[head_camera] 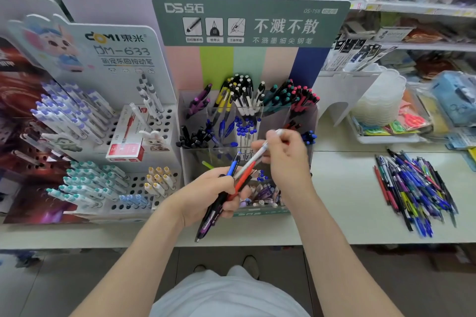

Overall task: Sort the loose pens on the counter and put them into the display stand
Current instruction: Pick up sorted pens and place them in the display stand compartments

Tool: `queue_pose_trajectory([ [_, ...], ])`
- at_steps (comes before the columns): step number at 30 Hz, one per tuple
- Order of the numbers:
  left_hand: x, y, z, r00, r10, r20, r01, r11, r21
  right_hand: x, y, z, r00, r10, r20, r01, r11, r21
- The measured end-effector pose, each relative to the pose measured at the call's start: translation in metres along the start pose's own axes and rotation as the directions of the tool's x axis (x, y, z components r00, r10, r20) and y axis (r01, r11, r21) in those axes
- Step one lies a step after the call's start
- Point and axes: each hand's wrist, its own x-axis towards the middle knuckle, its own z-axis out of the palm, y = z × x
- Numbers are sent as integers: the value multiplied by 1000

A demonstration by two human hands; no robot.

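My left hand (213, 193) grips a small bundle of pens (220, 203), among them a blue-topped one and a black and purple one pointing down-left. My right hand (286, 157) pinches the white upper end of a red pen (247, 172) that also lies in the left hand's bundle. Both hands hover in front of the clear display stand (304, 116) with the green header, whose compartments hold purple, yellow, white, teal, pink, black and blue pens. A heap of loose pens (414, 190) lies on the counter (342, 213) to the right.
A white display rack (121, 134) with holes and several blue, teal and yellow pens stands on the left, a red pen box on it. A stack of clear plastic trays (381, 100) and packaged goods sit at the right. Shelves of stationery run behind.
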Motion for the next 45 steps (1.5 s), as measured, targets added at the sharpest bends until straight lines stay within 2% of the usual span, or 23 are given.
queue_pose_trajectory([
  [2, 4, -3, -2, 998, -2, -62, -2, 998, -63, -2, 1, -1, 976, -182, -117, 202, 961, 191],
  [4, 8, -5, -5, 983, 21, -181, -44, 992, -122, -8, 1, -6, 940, -299, -162, 331, 916, 226],
  [6, 12, -5, -8, 953, 83, -292, -134, 978, -159, -12, 5, -12, 934, -339, -111, 347, 936, 65],
  [7, 14, -5, -9, 936, 117, -331, -185, 965, -183, -9, 11, -15, 939, -341, -38, 336, 937, -99],
  [9, 15, -5, -11, 909, 165, -382, -265, 937, -226, 1, 29, -15, 966, -204, 162, 258, 839, -479],
  [11, 15, -6, -12, 893, 187, -409, -299, 926, -230, 6, 37, -8, 954, 16, 299, 226, 618, -753],
  [13, 15, -8, -12, 888, 198, -414, -313, 921, -230, 9, 35, 4, 919, 114, 378, 314, 368, -875],
  [15, 13, -9, -10, 888, 210, -409, -330, 911, -248, 11, 25, 14, 898, 143, 416, 389, 187, -902],
  [17, 12, -9, -8, 882, 226, -414, -353, 898, -262, 14, 12, 21, 893, 160, 420, 405, 118, -907],
  [22, 6, -6, -6, 872, 256, -416, -367, 905, -214, 23, -2, 24, 923, 85, 376, 371, 75, -926],
  [25, 2, -3, -4, 885, 265, -383, -368, 902, -226, 26, 8, 19, 933, -28, 358, 358, 129, -925],
  [26, 2, -1, -3, 889, 271, -370, -370, 900, -231, 24, 12, 15, 931, -112, 348, 364, 203, -909],
  [27, 1, 2, -2, 889, 280, -362, -377, 896, -233, 20, 16, 12, 931, -196, 308, 359, 325, -875],
  [29, 2, 7, 1, 878, 305, -369, -406, 884, -233, 3, 15, 8, 953, -260, 154, 293, 677, -675],
  [30, 3, 10, 3, 864, 323, -386, -429, 874, -230, -7, 11, 7, 973, -216, 87, 229, 817, -530],
  [32, 6, 17, 8, 831, 365, -419, -488, 840, -236, -22, 7, 8, 995, -23, 101, 51, 959, -280],
  [34, 10, 25, 15, 801, 395, -450, -545, 793, -273, -32, 5, 12, 973, 105, 204, -79, 988, -130],
  [36, 13, 33, 20, 775, 409, -482, -580, 763, -284, -35, 2, 15, 965, 126, 230, -121, 992, -36],
  [39, 14, 43, 22, 764, 422, -488, -600, 743, -298, -36, -1, 14, 979, 104, 174, -120, 989, 81],
  [42, 16, 45, 22, 767, 392, -508, -596, 728, -338, -34, -1, 10, 992, 68, 108, -78, 993, 87],
  [45, 20, 47, 20, 731, 370, -573, -638, 670, -380, -34, 4, 10, 998, 54, 27, -56, 995, 88],
])
